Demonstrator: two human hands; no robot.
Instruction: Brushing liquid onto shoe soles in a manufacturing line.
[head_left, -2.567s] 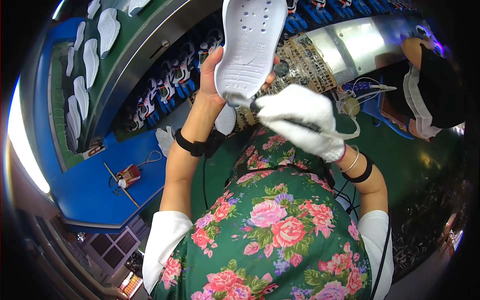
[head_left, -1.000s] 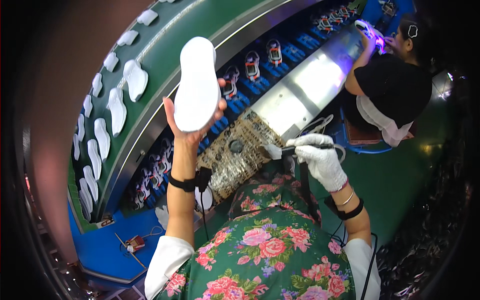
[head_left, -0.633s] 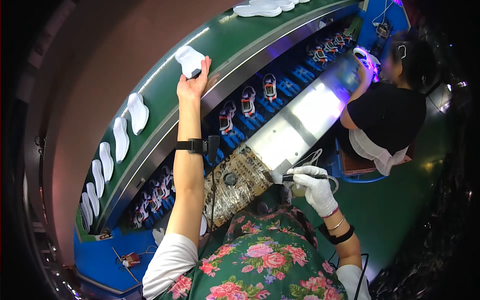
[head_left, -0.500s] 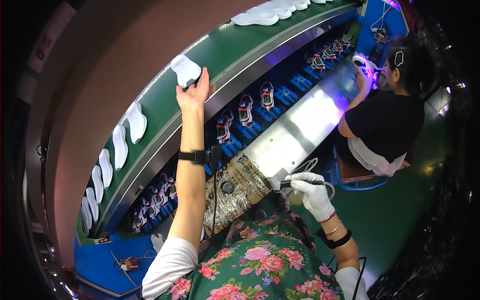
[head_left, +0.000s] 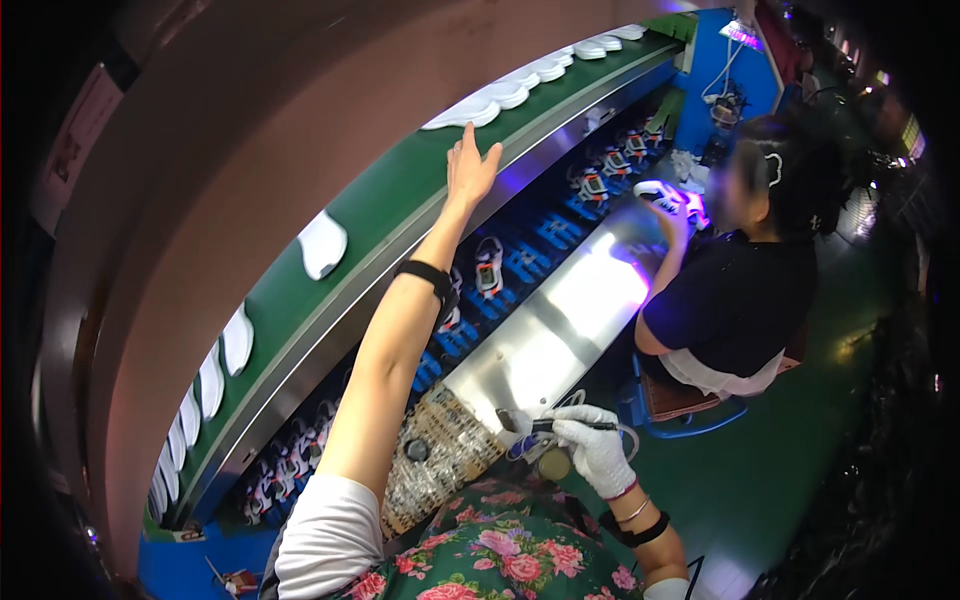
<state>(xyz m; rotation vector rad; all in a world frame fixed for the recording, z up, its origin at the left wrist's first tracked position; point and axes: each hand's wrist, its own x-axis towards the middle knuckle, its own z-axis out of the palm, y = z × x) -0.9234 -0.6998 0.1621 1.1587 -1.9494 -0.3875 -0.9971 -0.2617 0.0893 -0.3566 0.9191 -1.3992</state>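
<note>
My bare left hand (head_left: 472, 175) reaches over the green belt (head_left: 385, 195), open, its index fingertip at the near end of a row of white shoe soles (head_left: 475, 110). Whether that fingertip touches is unclear. Another white sole (head_left: 323, 245) lies alone on the belt, left of my forearm. My right hand (head_left: 597, 452), in a white knit glove, is closed round the dark handle of a brush (head_left: 545, 426). The flat brush head is over the near end of the metal bench, beside a small round pot (head_left: 553, 463).
Several more soles (head_left: 210, 380) line the belt at left. On a lower line, white-and-orange shoes (head_left: 488, 268) ride on blue holders. A co-worker (head_left: 735, 280) sits at right, holding a shoe (head_left: 672, 200) under purple light. The metal bench (head_left: 560, 330) has a taped, plastic-wrapped near end (head_left: 445, 460).
My left hand has left the single sole, now on the belt behind it, and moved to the farther row with fingers extended. My right hand still grips the brush. The view has shifted.
</note>
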